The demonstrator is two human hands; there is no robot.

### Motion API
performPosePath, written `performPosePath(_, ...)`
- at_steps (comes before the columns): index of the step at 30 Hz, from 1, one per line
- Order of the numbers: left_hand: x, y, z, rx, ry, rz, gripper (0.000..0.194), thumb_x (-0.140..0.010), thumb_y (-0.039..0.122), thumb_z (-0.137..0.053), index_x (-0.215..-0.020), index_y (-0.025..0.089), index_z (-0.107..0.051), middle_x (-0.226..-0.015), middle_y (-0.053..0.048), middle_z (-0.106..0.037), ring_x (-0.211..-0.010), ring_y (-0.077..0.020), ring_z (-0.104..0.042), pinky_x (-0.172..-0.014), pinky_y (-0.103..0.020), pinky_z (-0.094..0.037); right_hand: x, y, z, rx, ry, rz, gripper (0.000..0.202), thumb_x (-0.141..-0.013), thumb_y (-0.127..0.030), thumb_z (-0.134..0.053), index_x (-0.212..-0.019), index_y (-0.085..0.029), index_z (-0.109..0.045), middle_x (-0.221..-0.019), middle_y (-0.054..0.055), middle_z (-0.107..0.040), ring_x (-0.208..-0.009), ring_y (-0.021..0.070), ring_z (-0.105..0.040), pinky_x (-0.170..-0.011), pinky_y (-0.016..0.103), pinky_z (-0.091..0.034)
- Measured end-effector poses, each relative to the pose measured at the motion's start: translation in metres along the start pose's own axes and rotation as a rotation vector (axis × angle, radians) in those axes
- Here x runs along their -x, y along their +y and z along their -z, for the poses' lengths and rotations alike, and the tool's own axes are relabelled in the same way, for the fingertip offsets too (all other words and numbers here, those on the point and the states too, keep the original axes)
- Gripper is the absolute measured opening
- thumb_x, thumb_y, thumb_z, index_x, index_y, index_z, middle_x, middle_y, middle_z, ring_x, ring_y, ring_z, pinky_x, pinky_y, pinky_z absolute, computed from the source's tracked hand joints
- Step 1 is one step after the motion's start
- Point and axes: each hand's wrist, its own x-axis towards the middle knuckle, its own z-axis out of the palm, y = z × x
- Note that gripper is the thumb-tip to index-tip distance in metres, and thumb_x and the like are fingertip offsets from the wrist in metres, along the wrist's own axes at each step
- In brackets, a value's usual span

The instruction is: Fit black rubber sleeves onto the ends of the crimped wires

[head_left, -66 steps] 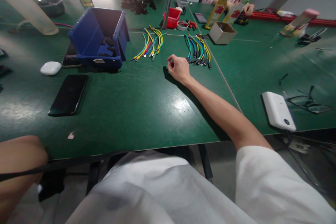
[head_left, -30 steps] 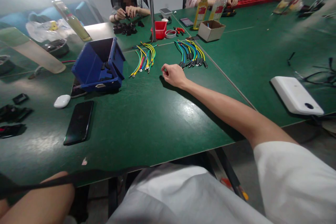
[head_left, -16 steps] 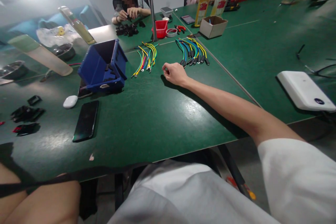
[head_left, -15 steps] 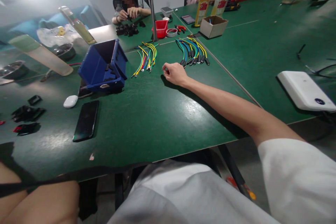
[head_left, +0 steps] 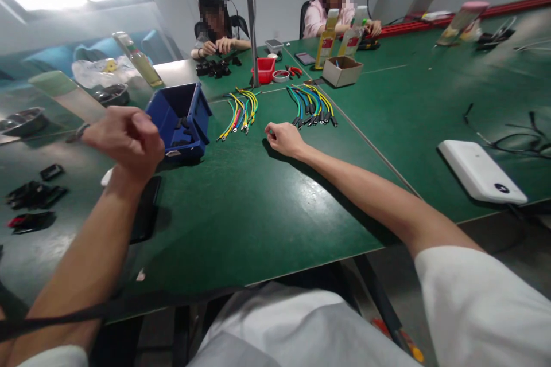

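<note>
My left hand [head_left: 124, 137] is raised over the left part of the table, its fingers curled in and no object showing in them. It overlaps the left side of a blue bin [head_left: 198, 126] with small black pieces inside, and whether they touch I cannot tell. My right hand [head_left: 284, 139] rests on the green tabletop, loosely closed, with nothing visible in it. Just beyond it lie two bunches of short wires with ring terminals: the left bunch [head_left: 241, 109] has bare metal ends, and the right bunch [head_left: 313, 104] has black sleeves on its ends.
A black phone [head_left: 147, 212] lies under my left forearm. Black parts [head_left: 32, 195] lie at far left. A white power bank [head_left: 480, 172] and glasses [head_left: 523, 140] are at right. Beyond stand a metal post [head_left: 249, 17], red box [head_left: 266, 70], cardboard box [head_left: 342, 74] and bottles [head_left: 326, 49]. Two people sit opposite.
My left arm has come into view from the lower left, its hand now up beside the blue bin. My right hand stays in place on the table while the view has tilted upward.
</note>
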Motion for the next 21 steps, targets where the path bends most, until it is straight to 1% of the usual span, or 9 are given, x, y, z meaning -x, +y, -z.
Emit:
performPosePath(1, -0.012, -0.004, -0.025, -0.099, 0.005, -0.016, 0.037, -0.091, 0.033, -0.043, -0.094, 0.002, -0.062, -0.081, -0.004, -0.059, -0.078, -0.0144, -0.052, -0.087, -0.038, -0.042, 0.000, 0.000, 0.000, 0.006, -0.006, 0.001, 0.024, -0.089, -0.023, -0.049, -0.102, -0.020, -0.069, -0.084, 0.007, -0.073, -0.078, 0.0225, -0.067, -0.067, 0.029, -0.039)
performPosePath(2, -0.022, -0.008, -0.046, -0.203, -0.004, -0.034, 0.037, -0.091, 0.033, -0.041, -0.094, 0.007, -0.066, -0.078, -0.005, -0.061, -0.075, -0.0167, -0.056, -0.082, -0.035, -0.045, 0.000, 0.001, -0.001, 0.011, -0.012, 0.001, 0.024, -0.089, -0.023, -0.049, -0.103, -0.019, -0.068, -0.084, 0.007, -0.073, -0.078, 0.0223, -0.067, -0.067, 0.029, -0.039)
performPosePath(3, -0.029, -0.013, -0.062, -0.280, -0.057, -0.056, 0.038, -0.090, 0.035, -0.040, -0.096, 0.011, -0.068, -0.079, -0.007, -0.065, -0.077, -0.0192, -0.059, -0.080, -0.034, -0.047, -0.001, 0.001, -0.002, 0.016, -0.018, 0.001, 0.024, -0.089, -0.023, -0.049, -0.103, -0.019, -0.068, -0.084, 0.007, -0.073, -0.078, 0.0220, -0.067, -0.067, 0.029, -0.039)
performPosePath(5, -0.037, -0.024, -0.081, -0.380, -0.191, -0.050, 0.039, -0.090, 0.042, -0.042, -0.102, 0.017, -0.070, -0.088, -0.009, -0.070, -0.083, -0.0253, -0.064, -0.078, -0.037, -0.049, -0.002, 0.002, -0.004, 0.019, -0.019, 0.010, 0.024, -0.089, -0.023, -0.049, -0.103, -0.019, -0.068, -0.083, 0.007, -0.073, -0.077, 0.0212, -0.067, -0.067, 0.028, -0.039)
performPosePath(9, -0.040, -0.043, -0.095, -0.423, -0.479, 0.000, 0.040, -0.087, 0.046, -0.049, -0.109, 0.022, -0.072, -0.099, -0.015, -0.071, -0.096, -0.0341, -0.066, -0.081, -0.044, -0.053, -0.003, 0.004, -0.008, 0.012, -0.007, 0.018, 0.022, -0.087, -0.022, -0.051, -0.101, -0.020, -0.067, -0.082, 0.005, -0.073, -0.074, 0.0202, -0.066, -0.067, 0.028, -0.039)
performPosePath(12, -0.040, -0.056, -0.110, -0.417, -0.629, 0.053, 0.041, -0.084, 0.043, -0.053, -0.115, 0.023, -0.072, -0.106, -0.017, -0.070, -0.102, -0.0390, -0.065, -0.084, -0.048, -0.053, -0.004, 0.004, -0.009, 0.018, -0.010, 0.013, 0.022, -0.087, -0.022, -0.051, -0.101, -0.020, -0.068, -0.082, 0.005, -0.073, -0.075, 0.0204, -0.067, -0.069, 0.028, -0.040)
performPosePath(14, -0.040, -0.065, -0.120, -0.360, -0.714, 0.107, 0.041, -0.080, 0.036, -0.056, -0.117, 0.026, -0.071, -0.109, -0.016, -0.070, -0.104, -0.0391, -0.066, -0.087, -0.047, -0.053, -0.004, 0.003, -0.009, 0.036, -0.026, -0.001, 0.022, -0.087, -0.023, -0.051, -0.101, -0.019, -0.068, -0.080, 0.006, -0.073, -0.075, 0.0207, -0.067, -0.069, 0.028, -0.040)
performPosePath(17, -0.041, -0.074, -0.130, -0.270, -0.769, 0.180, 0.042, -0.076, 0.032, -0.060, -0.116, 0.028, -0.072, -0.115, -0.013, -0.070, -0.106, -0.0385, -0.065, -0.088, -0.045, -0.054, -0.005, 0.003, -0.010, 0.061, -0.037, -0.007, 0.023, -0.088, -0.025, -0.051, -0.101, -0.019, -0.069, -0.078, 0.006, -0.073, -0.072, 0.0208, -0.066, -0.068, 0.028, -0.040)
performPosePath(21, -0.042, -0.077, -0.134, -0.195, -0.817, 0.281, 0.045, -0.071, 0.030, -0.064, -0.115, 0.030, -0.073, -0.114, -0.012, -0.071, -0.102, -0.0362, -0.067, -0.086, -0.041, -0.055, -0.006, 0.004, -0.013, 0.087, -0.020, -0.002, 0.023, -0.090, -0.029, -0.050, -0.098, -0.021, -0.069, -0.076, 0.005, -0.072, -0.069, 0.0208, -0.066, -0.066, 0.028, -0.039)
